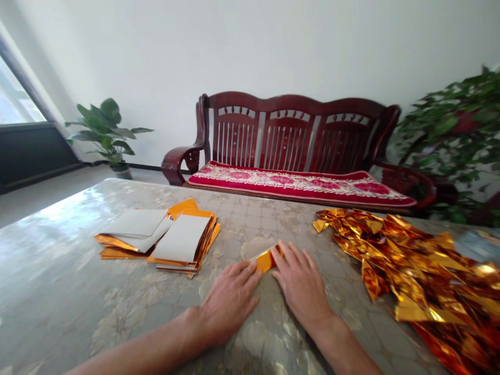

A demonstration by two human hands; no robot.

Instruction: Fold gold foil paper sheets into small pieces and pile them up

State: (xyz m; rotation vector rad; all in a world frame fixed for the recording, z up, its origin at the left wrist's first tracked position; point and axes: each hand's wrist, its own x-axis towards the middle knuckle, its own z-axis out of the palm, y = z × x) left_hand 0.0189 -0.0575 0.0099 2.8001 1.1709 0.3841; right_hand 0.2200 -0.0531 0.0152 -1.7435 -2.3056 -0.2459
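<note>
My left hand [228, 299] and my right hand [302, 284] lie side by side, fingers stretched out and pressing down on a small sheet of gold foil paper [266, 259] on the table [58, 291]. Only the far part of the sheet shows beyond my fingertips; the rest is hidden under my hands. To the left sits a stack of flat gold sheets [183, 242], white backs up. On the right lies a heap of folded gold foil pieces [414, 271].
A dark red wooden bench [297, 130] with a red patterned cushion stands behind the table. A potted plant [105, 133] is on the floor at the back left, and a leafy plant [457, 140] at the right. A window is at the far left.
</note>
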